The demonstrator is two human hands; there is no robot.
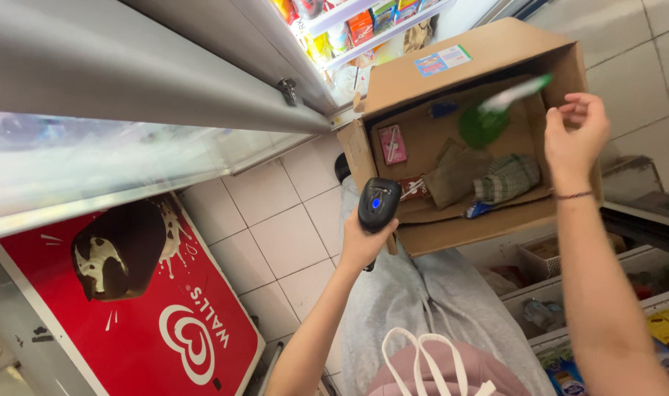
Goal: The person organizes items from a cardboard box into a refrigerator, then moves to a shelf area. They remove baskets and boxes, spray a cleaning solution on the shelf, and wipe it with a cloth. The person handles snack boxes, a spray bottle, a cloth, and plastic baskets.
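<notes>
**Scanner Low on the Left, Green Packet Just Off the Right Fingertips**

At the far left stood a chest freezer (pixel 122 308), its red side panel showing a chocolate-coated ice cream bar, with the sliding lid running above it. Beside it lay the tiled floor (pixel 276 235).

The left hand (pixel 360 246) was closed around the grip of a black handheld scanner (pixel 378 204), whose head pointed up and away from the person, towards the near wall of an open cardboard box (pixel 459 231). That hand sat below the box's front edge, not inside it.

Inside the box lay a small pink packet (pixel 392 144), brown paper (pixel 455 172) and a striped cloth (pixel 507 178).

A green packet with a pale end (pixel 496 110) hung over the box interior, heavily blurred. Its long axis ran diagonally, from the green end at lower left to the pale tip at upper right. It lay just left of the right hand (pixel 575 139), which was raised at the box's right wall with the fingers loosely curled and holding nothing visible. It seemed apart from the fingertips, though the blur left that uncertain. The right hand was much the nearer of the two.
</notes>
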